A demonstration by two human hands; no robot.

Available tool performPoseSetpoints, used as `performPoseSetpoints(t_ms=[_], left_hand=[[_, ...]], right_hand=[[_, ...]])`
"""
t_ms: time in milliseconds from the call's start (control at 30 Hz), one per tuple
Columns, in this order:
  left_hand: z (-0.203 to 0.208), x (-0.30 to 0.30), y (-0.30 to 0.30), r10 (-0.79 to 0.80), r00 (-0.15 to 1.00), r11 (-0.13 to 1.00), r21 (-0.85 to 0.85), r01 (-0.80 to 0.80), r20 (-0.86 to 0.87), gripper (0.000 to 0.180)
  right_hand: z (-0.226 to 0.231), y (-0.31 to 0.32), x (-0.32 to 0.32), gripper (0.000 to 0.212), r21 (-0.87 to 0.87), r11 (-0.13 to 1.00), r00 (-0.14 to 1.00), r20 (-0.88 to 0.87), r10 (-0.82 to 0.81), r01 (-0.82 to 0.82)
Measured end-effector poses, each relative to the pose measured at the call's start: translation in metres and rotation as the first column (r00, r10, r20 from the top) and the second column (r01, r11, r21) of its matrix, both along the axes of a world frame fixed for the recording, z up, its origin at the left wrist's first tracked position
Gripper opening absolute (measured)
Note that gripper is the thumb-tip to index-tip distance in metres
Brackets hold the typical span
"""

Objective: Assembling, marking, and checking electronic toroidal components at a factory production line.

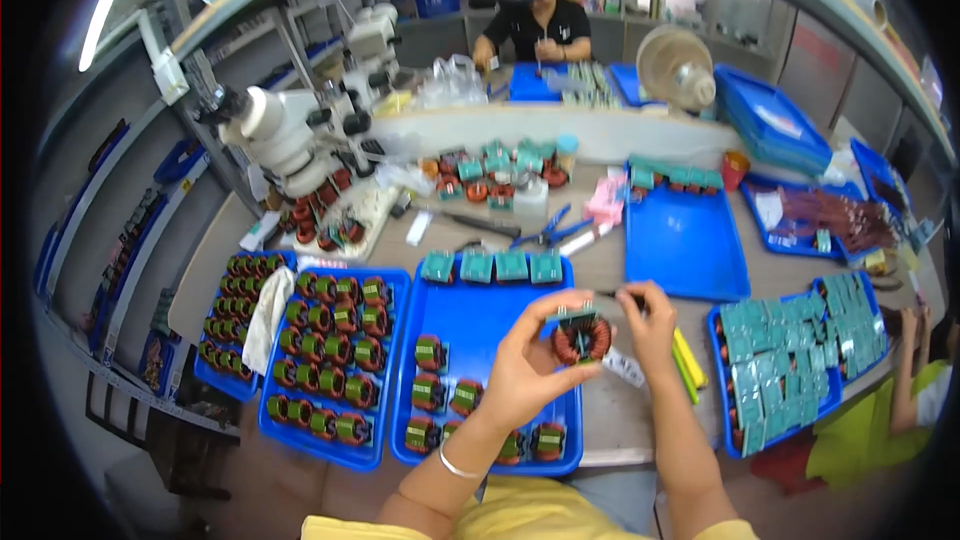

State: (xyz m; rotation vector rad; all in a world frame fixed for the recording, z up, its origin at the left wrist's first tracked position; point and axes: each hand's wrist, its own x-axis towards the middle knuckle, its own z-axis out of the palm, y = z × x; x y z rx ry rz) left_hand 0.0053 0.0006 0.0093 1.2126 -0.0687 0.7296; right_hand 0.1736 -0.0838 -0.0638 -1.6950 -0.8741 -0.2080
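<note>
My left hand point(528, 360) grips a toroidal coil point(582, 340) wound in copper-red wire, with a green circuit board along its upper edge. It is held up over the right side of a blue tray point(465, 315). Close beside it, my right hand point(650, 325) pinches a thin dark tool whose tip points left toward the board; its exact kind is too small to make out. A white strip with dark marks point(625, 368) shows just below the coil. In the tray, green-board pieces point(495, 267) line the far edge, and several coils point(430, 390) stand nearer me.
More coils fill a blue tray point(330, 445) on the left. Green boards cover a tray point(785, 355) on the right. Blue-handled pliers point(550, 232), yellow-green pens point(688, 365) and a microscope point(285, 140) are around. A co-worker point(540, 25) sits across the bench; another person's arm point(905, 365) shows at right.
</note>
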Motion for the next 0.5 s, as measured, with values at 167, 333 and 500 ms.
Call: performPoseSetpoints(t_ms=[167, 333, 500], left_hand=[[-0.001, 0.002, 0.002, -0.015, 1.0, 0.999, 0.037, 0.016, -0.009, 0.061], [0.001, -0.004, -0.002, -0.124, 0.986, 0.992, -0.03, 0.121, -0.114, 0.063], [-0.003, -0.006, -0.001, -0.176, 0.98, 0.981, -0.101, 0.166, -0.094, 0.065]], right_hand=[[0.012, 0.006, -0.003, 0.007, 0.023, 1.0, 0.999, -0.048, 0.01, -0.009], [0.011, 0.004, -0.002, 0.009, -0.004, 0.999, 0.994, -0.097, 0.042, -0.042], [0.012, 0.004, -0.009, 0.011, -0.032, 0.996, 0.99, -0.118, 0.079, -0.083]])
